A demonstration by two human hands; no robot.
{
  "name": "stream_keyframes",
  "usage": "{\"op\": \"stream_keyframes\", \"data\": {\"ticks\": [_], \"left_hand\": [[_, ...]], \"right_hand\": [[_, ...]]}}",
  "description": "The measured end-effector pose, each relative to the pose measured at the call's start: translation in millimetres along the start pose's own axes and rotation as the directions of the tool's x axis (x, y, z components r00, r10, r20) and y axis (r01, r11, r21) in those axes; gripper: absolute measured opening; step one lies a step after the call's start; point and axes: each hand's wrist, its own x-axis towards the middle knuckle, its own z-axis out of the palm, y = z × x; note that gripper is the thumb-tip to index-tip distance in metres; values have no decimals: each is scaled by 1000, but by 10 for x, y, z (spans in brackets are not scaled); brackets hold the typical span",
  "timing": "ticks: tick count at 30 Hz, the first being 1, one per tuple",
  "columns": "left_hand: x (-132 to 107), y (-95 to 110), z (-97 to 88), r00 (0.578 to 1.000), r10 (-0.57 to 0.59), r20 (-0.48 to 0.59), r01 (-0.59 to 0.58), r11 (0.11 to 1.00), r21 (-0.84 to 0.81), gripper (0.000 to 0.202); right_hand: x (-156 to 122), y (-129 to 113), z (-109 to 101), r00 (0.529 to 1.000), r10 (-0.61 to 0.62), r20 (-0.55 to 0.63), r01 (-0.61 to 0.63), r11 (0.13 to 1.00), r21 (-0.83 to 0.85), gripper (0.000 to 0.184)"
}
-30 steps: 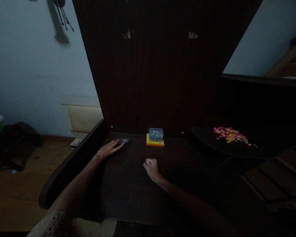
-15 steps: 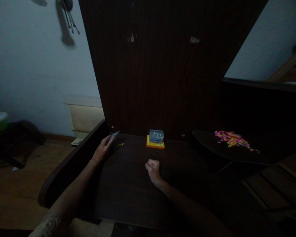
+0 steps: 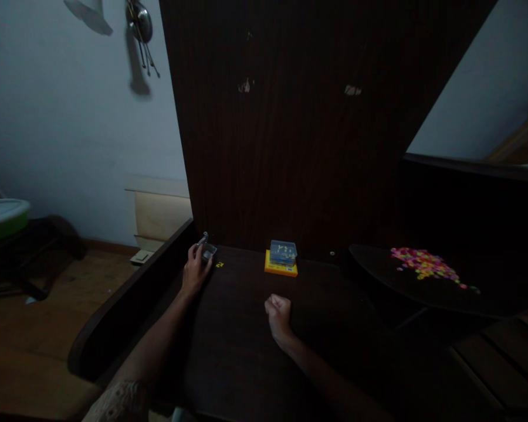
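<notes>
At the far left of the dark table, my left hand (image 3: 195, 271) has its fingers around a small clear plastic box (image 3: 209, 252) by the back board. Just right of that box lie a few tiny yellow pieces (image 3: 219, 265). My right hand (image 3: 278, 313) is closed in a fist over the middle of the table; whatever its fingers hold, if anything, is hidden. Beyond the fist, a clear lidded case (image 3: 283, 251) with small pale pieces visible sits on top of a flat yellow box (image 3: 280, 271).
On a dark rounded shelf (image 3: 378, 275) at the right lies a heap of small pink, yellow and orange pieces (image 3: 426, 262). A tall dark board (image 3: 290, 146) rises behind the table. A raised side panel (image 3: 127, 305) bounds the left edge.
My left hand has turned the clear box from a steep tilt to a flatter position, lower near the tabletop. My right fist keeps its place on the table. The view has shifted slightly.
</notes>
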Motion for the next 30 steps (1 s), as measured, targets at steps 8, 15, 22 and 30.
{"op": "stream_keyframes", "data": {"ticks": [8,15,22,30], "left_hand": [[141,80,54,971,-200,133,159,951,265,36],[269,-44,131,978,-183,100,148,947,286,38],[362,-141,137,985,-128,118,71,915,397,41],[409,-141,119,967,-171,187,99,934,344,41]], "right_hand": [[-11,45,-4,999,24,-23,-24,999,22,30],[-24,71,-9,998,58,-15,-58,998,20,27],[-40,58,-21,997,72,-28,-71,997,38,27],[-38,77,-19,997,68,-42,-66,997,44,27]]}}
